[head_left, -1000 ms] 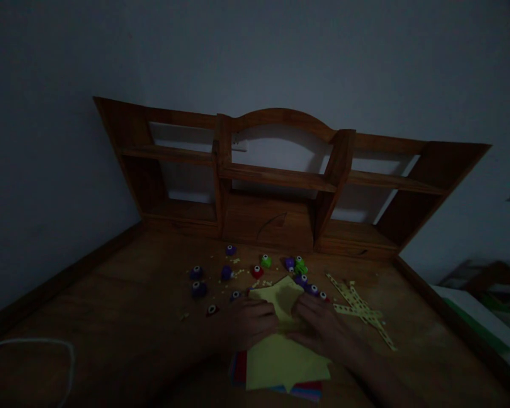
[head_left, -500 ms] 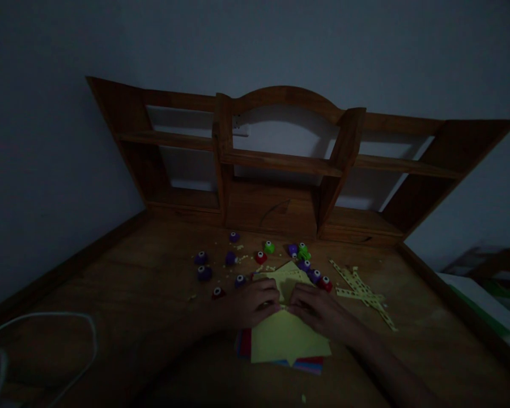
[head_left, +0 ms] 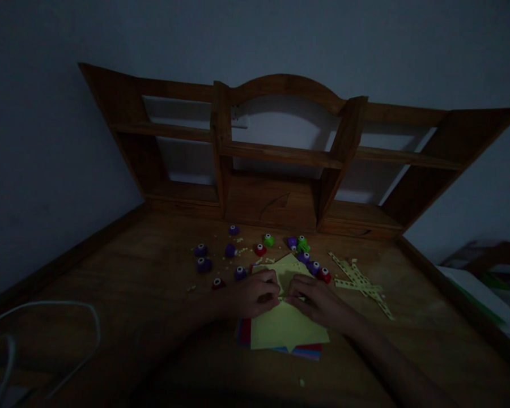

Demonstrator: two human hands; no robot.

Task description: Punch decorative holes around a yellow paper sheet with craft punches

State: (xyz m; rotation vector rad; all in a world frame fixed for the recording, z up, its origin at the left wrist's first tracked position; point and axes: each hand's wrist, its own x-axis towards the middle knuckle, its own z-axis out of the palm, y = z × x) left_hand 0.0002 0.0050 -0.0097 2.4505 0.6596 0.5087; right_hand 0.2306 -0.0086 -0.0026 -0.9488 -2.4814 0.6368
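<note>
My left hand (head_left: 258,294) and my right hand (head_left: 312,297) meet over a stack of coloured paper, fingertips almost together. Both are closed in a pinch on yellow paper between them; the fingers hide most of the pinched part, which looks like a narrow strip. Beneath them lies a yellow sheet (head_left: 287,327), with red and blue sheets (head_left: 245,331) showing at the stack's lower edges. Small purple, red and green craft punches surround the stack, among them a red punch (head_left: 324,275) near my right hand and a purple punch (head_left: 240,273) near my left.
Punched yellow strips (head_left: 361,280) lie crossed on the right of the wooden desk (head_left: 161,249). Tiny yellow paper bits are scattered among the punches. A wooden shelf unit (head_left: 276,150) stands along the back. On the left, a white cable (head_left: 46,303) loops across.
The view has tilted slightly, so shelf and sheets sit a little higher in the picture. Both hands stay over the yellow paper, their fingers drawn in slightly more.
</note>
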